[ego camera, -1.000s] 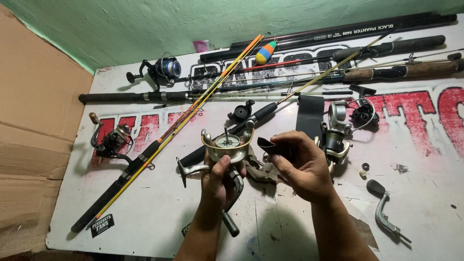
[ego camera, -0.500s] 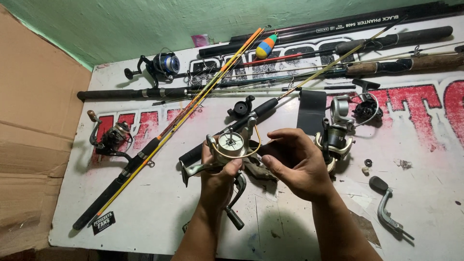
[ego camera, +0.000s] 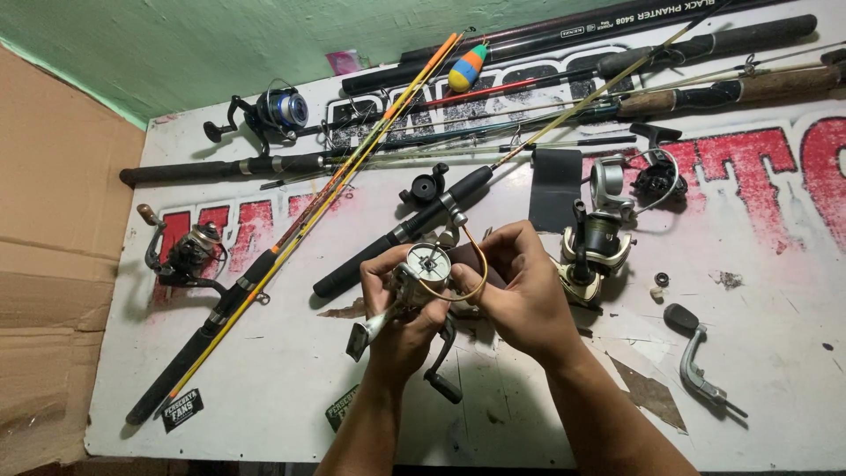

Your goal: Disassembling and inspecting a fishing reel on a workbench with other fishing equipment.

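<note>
A silver and cream spinning reel body (ego camera: 421, 273) is held above the white table (ego camera: 264, 388). My left hand (ego camera: 401, 313) grips it from below, with its foot and black crank handle (ego camera: 443, 379) hanging down. My right hand (ego camera: 520, 286) pinches the reel's rotor side, where the thin bail wire (ego camera: 471, 264) curves, and covers a dark piece behind it. A second cream and black reel (ego camera: 595, 247) sits just to the right of my right hand.
Several fishing rods lie across the table, among them a yellow-orange one (ego camera: 326, 198) and a black-handled one (ego camera: 397, 238). Two more reels (ego camera: 189, 256) (ego camera: 264, 110), a loose crank handle (ego camera: 696, 361), a float (ego camera: 467, 68) and small parts are spread about. Cardboard (ego camera: 53, 264) stands on the left.
The reel has been turned in my hands so that its round face tilts more sideways. Both hands shifted slightly left and down, my right hand closing in on the rotor.
</note>
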